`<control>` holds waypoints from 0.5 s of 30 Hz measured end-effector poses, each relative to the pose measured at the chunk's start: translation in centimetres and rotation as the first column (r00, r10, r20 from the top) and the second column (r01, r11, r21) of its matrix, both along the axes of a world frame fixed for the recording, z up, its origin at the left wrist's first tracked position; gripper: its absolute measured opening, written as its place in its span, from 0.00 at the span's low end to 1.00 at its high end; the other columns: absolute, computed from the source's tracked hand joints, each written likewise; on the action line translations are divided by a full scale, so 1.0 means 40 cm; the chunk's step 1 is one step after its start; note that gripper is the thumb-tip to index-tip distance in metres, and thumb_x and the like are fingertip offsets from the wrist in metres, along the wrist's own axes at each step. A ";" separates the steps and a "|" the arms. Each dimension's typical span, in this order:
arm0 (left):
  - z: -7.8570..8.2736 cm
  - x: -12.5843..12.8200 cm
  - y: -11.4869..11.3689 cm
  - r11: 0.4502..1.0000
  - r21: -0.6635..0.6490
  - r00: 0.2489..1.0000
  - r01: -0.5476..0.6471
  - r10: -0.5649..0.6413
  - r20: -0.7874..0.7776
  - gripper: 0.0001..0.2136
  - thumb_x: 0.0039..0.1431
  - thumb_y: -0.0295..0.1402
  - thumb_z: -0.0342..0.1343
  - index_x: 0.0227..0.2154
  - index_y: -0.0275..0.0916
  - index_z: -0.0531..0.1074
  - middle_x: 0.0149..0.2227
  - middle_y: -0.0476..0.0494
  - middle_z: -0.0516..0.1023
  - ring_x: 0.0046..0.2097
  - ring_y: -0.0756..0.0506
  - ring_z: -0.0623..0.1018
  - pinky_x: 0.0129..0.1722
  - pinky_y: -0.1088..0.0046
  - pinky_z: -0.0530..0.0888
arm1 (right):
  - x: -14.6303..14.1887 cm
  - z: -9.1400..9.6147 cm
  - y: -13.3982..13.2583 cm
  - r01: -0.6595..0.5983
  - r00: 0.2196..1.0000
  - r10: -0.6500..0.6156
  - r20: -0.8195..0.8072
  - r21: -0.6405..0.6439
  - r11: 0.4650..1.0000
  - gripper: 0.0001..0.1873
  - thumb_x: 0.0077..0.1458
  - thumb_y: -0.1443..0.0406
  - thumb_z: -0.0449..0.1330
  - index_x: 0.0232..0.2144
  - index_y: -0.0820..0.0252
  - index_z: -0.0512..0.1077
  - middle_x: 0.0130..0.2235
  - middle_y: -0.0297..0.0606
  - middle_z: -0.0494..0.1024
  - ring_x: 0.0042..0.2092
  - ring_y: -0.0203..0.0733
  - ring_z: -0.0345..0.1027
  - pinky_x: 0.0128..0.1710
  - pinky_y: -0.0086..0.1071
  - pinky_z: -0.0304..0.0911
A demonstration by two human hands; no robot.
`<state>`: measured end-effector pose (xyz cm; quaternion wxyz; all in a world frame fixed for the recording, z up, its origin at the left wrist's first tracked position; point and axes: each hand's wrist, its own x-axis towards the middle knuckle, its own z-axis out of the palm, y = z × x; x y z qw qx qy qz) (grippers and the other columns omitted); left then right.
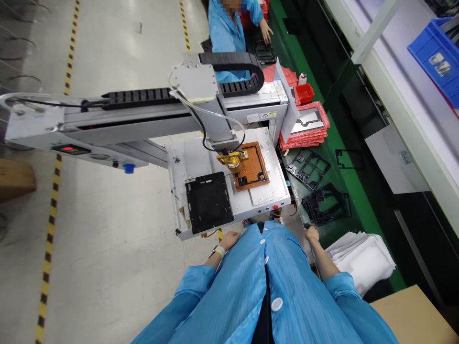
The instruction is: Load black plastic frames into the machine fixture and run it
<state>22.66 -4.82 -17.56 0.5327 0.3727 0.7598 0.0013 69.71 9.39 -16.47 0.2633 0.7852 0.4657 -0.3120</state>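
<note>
My left hand (230,240), a light watch on its wrist, is low by the front edge of the dispensing machine's white table (256,193). Its fingers are curled, and nothing shows in them. At the green bench's near edge, my right hand (311,234) is closed in a loose fist, close to a pile of black frames (326,204). On the machine table, a black frame lies in an orange fixture (256,165) under the brass-coloured dispensing head (233,161). A flat black panel (210,203) lies to the left of it.
The machine's gantry (150,119) spans above the table. On the bench (340,186) are another black frame (309,168), red-wrapped panels (306,125), a red tray (304,93) and white sheets (362,260). A co-worker in blue (227,36) works beyond. A blue bin (437,62) stands on the shelf.
</note>
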 end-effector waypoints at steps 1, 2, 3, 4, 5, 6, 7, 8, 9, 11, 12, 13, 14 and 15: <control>-0.003 0.000 -0.001 1.000 -0.007 1.000 -0.001 0.001 0.006 0.21 0.67 0.42 0.55 0.19 0.41 0.74 0.30 0.36 0.82 0.44 0.35 0.83 0.47 0.62 0.76 | 0.000 0.000 0.001 0.000 1.000 0.000 0.003 -0.002 1.000 0.23 0.77 0.56 0.59 0.61 0.69 0.78 0.59 0.64 0.82 0.62 0.58 0.80 0.57 0.39 0.73; -0.007 0.000 -0.002 1.000 -0.013 1.000 -0.002 0.002 0.008 0.20 0.67 0.42 0.54 0.19 0.41 0.75 0.31 0.36 0.82 0.44 0.35 0.83 0.47 0.62 0.76 | 0.000 0.000 0.002 0.001 1.000 -0.001 0.004 -0.004 1.000 0.23 0.77 0.56 0.59 0.61 0.69 0.78 0.59 0.64 0.82 0.62 0.58 0.80 0.57 0.39 0.73; -0.011 -0.001 -0.003 1.000 -0.019 1.000 -0.003 0.003 0.010 0.20 0.67 0.42 0.54 0.20 0.41 0.75 0.32 0.35 0.83 0.44 0.35 0.83 0.47 0.61 0.76 | 0.000 0.000 0.002 0.002 1.000 -0.001 0.006 -0.006 1.000 0.23 0.77 0.56 0.59 0.62 0.69 0.78 0.59 0.64 0.81 0.62 0.59 0.79 0.57 0.39 0.74; -0.015 -0.002 -0.004 1.000 -0.023 1.000 -0.002 0.002 0.010 0.20 0.68 0.42 0.54 0.20 0.41 0.75 0.33 0.35 0.84 0.45 0.35 0.83 0.48 0.61 0.76 | -0.001 0.001 0.002 0.003 1.000 -0.003 0.006 -0.008 1.000 0.23 0.77 0.57 0.59 0.62 0.70 0.78 0.59 0.64 0.81 0.62 0.59 0.79 0.57 0.39 0.74; -0.019 -0.003 -0.004 1.000 -0.025 1.000 -0.001 0.001 0.011 0.20 0.68 0.42 0.54 0.21 0.40 0.76 0.34 0.35 0.85 0.45 0.35 0.84 0.48 0.62 0.75 | -0.001 0.001 0.003 0.004 1.000 -0.004 0.006 -0.010 1.000 0.23 0.77 0.57 0.59 0.62 0.70 0.78 0.60 0.65 0.81 0.63 0.60 0.79 0.57 0.40 0.74; -0.022 -0.005 -0.005 1.000 -0.024 1.000 0.002 -0.001 0.012 0.19 0.68 0.42 0.54 0.22 0.40 0.76 0.36 0.34 0.85 0.46 0.35 0.84 0.49 0.62 0.75 | -0.001 0.002 0.003 0.005 1.000 -0.005 0.004 -0.012 1.000 0.24 0.77 0.56 0.59 0.62 0.71 0.78 0.60 0.65 0.81 0.63 0.60 0.79 0.57 0.40 0.74; -0.024 -0.007 -0.005 1.000 -0.023 1.000 0.006 -0.005 0.013 0.19 0.68 0.42 0.54 0.23 0.40 0.77 0.37 0.34 0.86 0.47 0.35 0.84 0.50 0.62 0.75 | -0.002 0.002 0.003 0.007 1.000 -0.007 0.003 -0.013 1.000 0.24 0.77 0.56 0.59 0.62 0.71 0.78 0.60 0.65 0.81 0.63 0.60 0.79 0.57 0.40 0.74; -0.026 -0.009 -0.005 1.000 -0.021 1.000 0.010 -0.010 0.015 0.19 0.69 0.43 0.54 0.24 0.40 0.77 0.38 0.33 0.86 0.48 0.35 0.84 0.50 0.62 0.75 | -0.002 0.002 0.003 0.010 1.000 -0.010 0.003 -0.014 1.000 0.24 0.77 0.56 0.59 0.62 0.71 0.78 0.60 0.65 0.81 0.63 0.60 0.79 0.57 0.40 0.74; -0.027 -0.011 -0.005 1.000 -0.020 1.000 0.016 -0.016 0.016 0.19 0.69 0.43 0.54 0.24 0.39 0.77 0.39 0.33 0.86 0.49 0.35 0.84 0.51 0.63 0.75 | -0.003 0.003 0.003 0.013 1.000 -0.013 0.003 -0.014 1.000 0.25 0.77 0.56 0.59 0.62 0.71 0.77 0.60 0.66 0.81 0.62 0.61 0.79 0.57 0.40 0.74; -0.028 -0.014 -0.004 0.999 -0.022 0.999 0.027 -0.026 0.019 0.20 0.70 0.44 0.53 0.26 0.38 0.78 0.40 0.32 0.86 0.50 0.34 0.84 0.52 0.63 0.75 | -0.004 0.004 0.003 0.018 1.000 -0.018 0.006 -0.012 1.000 0.25 0.77 0.56 0.59 0.62 0.71 0.77 0.60 0.66 0.81 0.62 0.61 0.79 0.57 0.40 0.74; -0.028 -0.014 -0.003 0.999 -0.024 0.999 0.032 -0.031 0.019 0.20 0.70 0.44 0.53 0.26 0.38 0.78 0.40 0.32 0.86 0.50 0.34 0.84 0.52 0.63 0.75 | -0.005 0.005 0.004 0.021 1.000 -0.021 0.009 -0.011 1.000 0.24 0.77 0.56 0.60 0.62 0.71 0.77 0.59 0.66 0.81 0.62 0.60 0.79 0.57 0.40 0.74; -0.027 -0.015 -0.002 0.999 -0.027 0.999 0.035 -0.035 0.018 0.20 0.70 0.44 0.53 0.27 0.38 0.79 0.40 0.33 0.86 0.50 0.34 0.84 0.52 0.63 0.75 | -0.006 0.005 0.004 0.023 1.000 -0.023 0.012 -0.009 1.000 0.24 0.77 0.56 0.60 0.61 0.70 0.77 0.59 0.66 0.81 0.62 0.60 0.79 0.58 0.40 0.74; -0.026 -0.015 -0.001 0.999 -0.030 0.999 0.039 -0.039 0.016 0.20 0.70 0.44 0.53 0.28 0.38 0.80 0.39 0.34 0.87 0.51 0.34 0.84 0.52 0.63 0.75 | -0.007 0.006 0.004 0.026 1.000 -0.026 0.014 -0.006 1.000 0.24 0.76 0.55 0.61 0.61 0.70 0.78 0.58 0.65 0.82 0.62 0.59 0.79 0.58 0.40 0.74; -0.024 -0.015 0.000 0.999 -0.033 0.999 0.043 -0.043 0.013 0.19 0.70 0.43 0.52 0.29 0.38 0.80 0.39 0.35 0.87 0.51 0.34 0.84 0.52 0.63 0.75 | -0.007 0.007 0.005 0.028 0.999 -0.028 0.017 -0.004 1.000 0.24 0.75 0.55 0.62 0.60 0.69 0.78 0.58 0.65 0.82 0.62 0.59 0.80 0.58 0.39 0.74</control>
